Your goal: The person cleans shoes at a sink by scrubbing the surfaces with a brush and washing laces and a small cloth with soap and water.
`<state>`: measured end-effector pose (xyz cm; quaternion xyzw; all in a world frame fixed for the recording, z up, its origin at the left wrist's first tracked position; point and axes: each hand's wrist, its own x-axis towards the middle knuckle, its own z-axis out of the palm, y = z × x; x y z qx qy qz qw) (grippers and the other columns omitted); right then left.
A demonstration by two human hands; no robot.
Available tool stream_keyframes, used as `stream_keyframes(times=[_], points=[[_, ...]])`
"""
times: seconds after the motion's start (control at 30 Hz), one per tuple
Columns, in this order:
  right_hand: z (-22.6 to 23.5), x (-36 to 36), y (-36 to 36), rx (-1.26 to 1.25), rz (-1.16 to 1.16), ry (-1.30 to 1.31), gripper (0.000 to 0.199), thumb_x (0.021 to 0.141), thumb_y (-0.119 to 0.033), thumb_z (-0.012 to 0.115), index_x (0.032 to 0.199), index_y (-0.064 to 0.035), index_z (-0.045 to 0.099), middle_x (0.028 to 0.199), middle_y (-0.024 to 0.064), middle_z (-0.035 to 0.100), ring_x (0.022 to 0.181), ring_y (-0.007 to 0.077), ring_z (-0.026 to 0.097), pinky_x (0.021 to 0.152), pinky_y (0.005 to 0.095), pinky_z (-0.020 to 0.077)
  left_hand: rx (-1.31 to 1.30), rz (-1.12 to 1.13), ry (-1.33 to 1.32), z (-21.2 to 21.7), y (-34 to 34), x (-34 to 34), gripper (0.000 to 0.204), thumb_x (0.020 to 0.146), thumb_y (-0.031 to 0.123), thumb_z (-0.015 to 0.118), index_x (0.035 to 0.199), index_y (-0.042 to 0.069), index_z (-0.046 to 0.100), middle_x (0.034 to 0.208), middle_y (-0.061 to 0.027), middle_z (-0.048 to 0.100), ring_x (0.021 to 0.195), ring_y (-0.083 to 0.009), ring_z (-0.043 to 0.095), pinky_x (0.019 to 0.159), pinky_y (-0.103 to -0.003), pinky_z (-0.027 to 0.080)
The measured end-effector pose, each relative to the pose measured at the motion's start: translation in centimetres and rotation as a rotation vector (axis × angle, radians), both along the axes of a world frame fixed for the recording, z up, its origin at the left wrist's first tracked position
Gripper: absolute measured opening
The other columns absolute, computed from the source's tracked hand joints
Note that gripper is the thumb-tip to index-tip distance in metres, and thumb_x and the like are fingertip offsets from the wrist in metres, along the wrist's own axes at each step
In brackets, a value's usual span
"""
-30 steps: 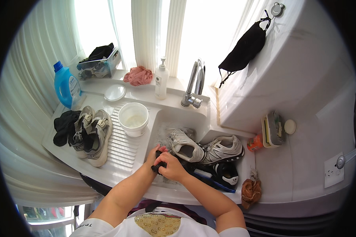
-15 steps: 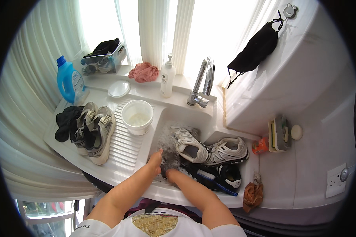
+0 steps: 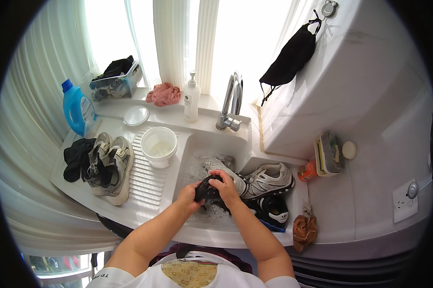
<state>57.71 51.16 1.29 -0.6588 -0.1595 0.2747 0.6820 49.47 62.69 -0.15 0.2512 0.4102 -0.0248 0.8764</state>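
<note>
Laundry corner, seen from above. White pleated curtains (image 3: 175, 38) cover the windows (image 3: 255, 33) from 10 to 1 o'clock; strong daylight passes through them. A white surface (image 3: 144, 185) with a ribbed draining area lies at 8 o'clock. A pale marbled wall (image 3: 365, 81) fills 2 o'clock, with a wall socket (image 3: 404, 199) at 4 o'clock.
</note>
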Motion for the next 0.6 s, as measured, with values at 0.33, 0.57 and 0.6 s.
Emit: stream_keyframes(times=[0.33, 0.57, 0.6], points=[[-4.7, -4.1, 2.2, 0.536, -0.485, 0.798, 0.039, 0.086, -0.043, 0.05, 0.101, -0.0074, 0.058, 0.095, 0.0061, 0.062, 0.087, 0.019, 0.06, 0.078, 0.0308, 0.0463, -0.189, 0.098, -0.148, 5.6, -1.9, 0.9, 0.021, 0.082, 0.03, 0.056, 0.075, 0.01, 0.055, 0.077, -0.0083, 0.058, 0.072, -0.0264, 0.057, 0.066, -0.039, 0.049], [-0.7, -5.2, 0.6, 0.901, -0.153, 0.963, 0.047, 0.09, -0.046, 0.039, 0.099, -0.0032, 0.057, 0.106, 0.0122, 0.061, 0.099, 0.0248, 0.058, 0.089, 0.0375, 0.0442, -0.268, 0.12, -0.19, 6.6, -2.0, 0.3, 0.031, 0.083, 0.041, 0.058, 0.074, 0.012, 0.051, 0.076, -0.0076, 0.058, 0.075, -0.0259, 0.059, 0.068, -0.043, 0.05], [0.5, -5.1, 0.4, 0.852, -0.181, 0.99, 0.043, 0.091, -0.043, 0.041, 0.1, -0.0041, 0.056, 0.103, 0.0119, 0.06, 0.098, 0.0247, 0.058, 0.089, 0.0389, 0.0439, -0.229, 0.153, -0.188, 4.9, -1.6, 0.3, 0.031, 0.083, 0.041, 0.057, 0.075, 0.012, 0.051, 0.077, -0.0073, 0.058, 0.076, -0.0257, 0.059, 0.071, -0.044, 0.05]])
